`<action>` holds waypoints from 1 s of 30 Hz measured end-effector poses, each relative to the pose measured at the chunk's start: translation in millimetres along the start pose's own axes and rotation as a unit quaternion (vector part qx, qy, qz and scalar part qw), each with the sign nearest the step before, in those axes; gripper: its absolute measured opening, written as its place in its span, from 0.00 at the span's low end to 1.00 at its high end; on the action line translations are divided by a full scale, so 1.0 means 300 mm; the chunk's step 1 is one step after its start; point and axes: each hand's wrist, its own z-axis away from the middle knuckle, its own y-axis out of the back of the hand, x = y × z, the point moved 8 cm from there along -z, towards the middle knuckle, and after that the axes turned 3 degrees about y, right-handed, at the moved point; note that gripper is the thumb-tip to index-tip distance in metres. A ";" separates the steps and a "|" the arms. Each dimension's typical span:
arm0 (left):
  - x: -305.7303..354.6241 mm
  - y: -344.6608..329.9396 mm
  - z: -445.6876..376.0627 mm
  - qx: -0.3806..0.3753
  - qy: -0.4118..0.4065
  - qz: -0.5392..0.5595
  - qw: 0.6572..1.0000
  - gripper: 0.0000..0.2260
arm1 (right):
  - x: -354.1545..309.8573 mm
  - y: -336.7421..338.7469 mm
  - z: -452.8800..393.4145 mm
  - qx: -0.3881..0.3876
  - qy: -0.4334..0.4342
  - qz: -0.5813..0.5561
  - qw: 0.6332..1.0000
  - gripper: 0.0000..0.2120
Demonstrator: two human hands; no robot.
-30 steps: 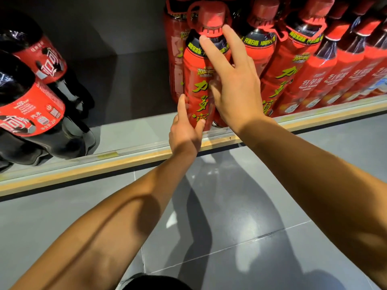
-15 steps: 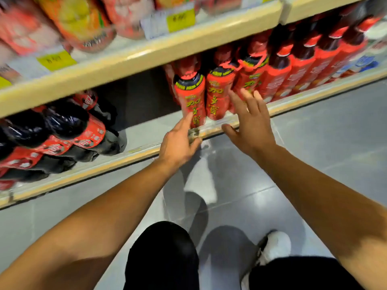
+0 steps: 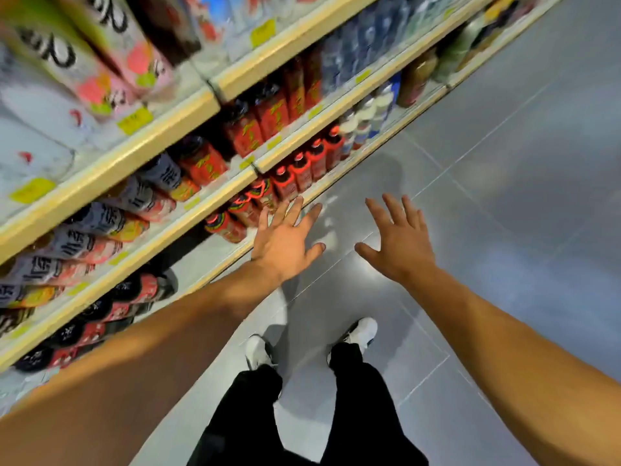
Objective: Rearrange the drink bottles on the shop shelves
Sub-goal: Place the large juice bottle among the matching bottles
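Red drink bottles [image 3: 292, 178] stand in a row on the bottom shelf [image 3: 232, 252]. Dark cola bottles [image 3: 111, 307] with red labels fill the same shelf further left. My left hand [image 3: 285, 240] hovers with fingers spread just in front of the shelf edge, below the red bottles, holding nothing. My right hand [image 3: 400, 240] is spread flat over the grey floor, away from the shelves, also empty.
Higher shelves carry red cartons [image 3: 268, 119], pale tea bottles [image 3: 100, 227] and pink-white packs [image 3: 100, 62], with yellow price tags [image 3: 134, 121] on the rails. Grey tiled floor [image 3: 504, 196] stretches to the right. My legs and white shoes [image 3: 361, 332] stand below.
Both hands have left the red bottles and the shelf edge and pulled back, fingers spread. The view has risen and turned, so several shelf levels and my feet now show.
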 end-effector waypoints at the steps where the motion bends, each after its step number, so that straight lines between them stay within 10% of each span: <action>1: 0.059 0.060 -0.006 0.002 -0.009 -0.003 1.000 0.33 | 0.041 0.064 0.022 0.003 -0.010 0.000 1.000 0.41; 15: 0.797 0.529 -0.351 0.057 -0.087 -0.023 0.994 0.35 | 0.661 0.666 0.046 0.060 -0.064 0.020 0.996 0.41; 30: 1.209 0.690 -1.280 0.035 -0.099 -0.026 0.994 0.35 | 1.317 1.033 -0.655 0.017 -0.048 0.070 0.996 0.41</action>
